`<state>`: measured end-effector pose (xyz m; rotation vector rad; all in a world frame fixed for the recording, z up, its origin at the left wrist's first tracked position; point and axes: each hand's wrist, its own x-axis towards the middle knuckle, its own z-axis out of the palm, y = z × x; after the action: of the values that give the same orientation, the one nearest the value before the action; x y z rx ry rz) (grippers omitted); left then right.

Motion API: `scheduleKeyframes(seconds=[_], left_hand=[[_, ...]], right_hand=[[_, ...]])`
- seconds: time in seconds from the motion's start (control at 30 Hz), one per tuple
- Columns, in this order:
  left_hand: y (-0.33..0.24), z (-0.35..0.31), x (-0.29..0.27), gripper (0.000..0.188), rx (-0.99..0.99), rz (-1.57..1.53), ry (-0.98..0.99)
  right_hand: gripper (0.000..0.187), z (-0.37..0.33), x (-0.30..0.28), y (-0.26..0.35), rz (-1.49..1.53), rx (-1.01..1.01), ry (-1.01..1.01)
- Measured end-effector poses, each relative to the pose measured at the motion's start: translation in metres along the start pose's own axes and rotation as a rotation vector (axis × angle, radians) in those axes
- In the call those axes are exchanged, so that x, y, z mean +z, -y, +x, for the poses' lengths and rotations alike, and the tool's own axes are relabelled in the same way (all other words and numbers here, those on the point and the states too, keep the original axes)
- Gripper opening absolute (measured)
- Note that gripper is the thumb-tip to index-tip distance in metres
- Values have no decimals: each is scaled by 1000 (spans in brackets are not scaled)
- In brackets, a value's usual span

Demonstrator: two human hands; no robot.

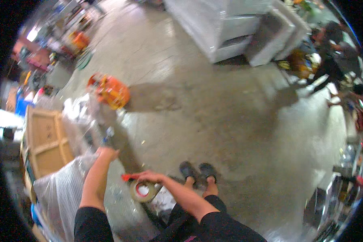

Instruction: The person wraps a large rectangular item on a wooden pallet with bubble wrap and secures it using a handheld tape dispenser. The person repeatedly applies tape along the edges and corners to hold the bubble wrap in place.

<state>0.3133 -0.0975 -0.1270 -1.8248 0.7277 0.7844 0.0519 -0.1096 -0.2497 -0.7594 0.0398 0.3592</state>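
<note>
Right hand (pixel 150 177), fingers closed round orange tape dispenser (pixel 129 177); its tape roll (pixel 150 194) hangs just below the hand, above floor (pixel 238 133). Left hand (pixel 107 153) beside plastic-wrapped bundle (pixel 64 189), finger state can't tell.

The left hand (pixel 107 152) blurs — what its fingertips meet cannot be told — while the upper edge crops the white wrapped stack (pixel 240 26) and people (pixel 335 60) smear near the right rim.

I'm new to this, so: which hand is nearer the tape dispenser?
Right. The right hand holds the tape dispenser; the left hand is apart from it, farther forward and left.
</note>
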Motion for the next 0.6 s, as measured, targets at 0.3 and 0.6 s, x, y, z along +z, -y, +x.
scheduleKeyframes(seconds=[0.3,0.6], left_hand=[[1,34,11,46,-130,83,-43],[2,49,10,46,-184,43,-108]], right_hand=[[55,6,1,-8,28,-88,-3],[63,7,-2,-21,76,-103,-8]])
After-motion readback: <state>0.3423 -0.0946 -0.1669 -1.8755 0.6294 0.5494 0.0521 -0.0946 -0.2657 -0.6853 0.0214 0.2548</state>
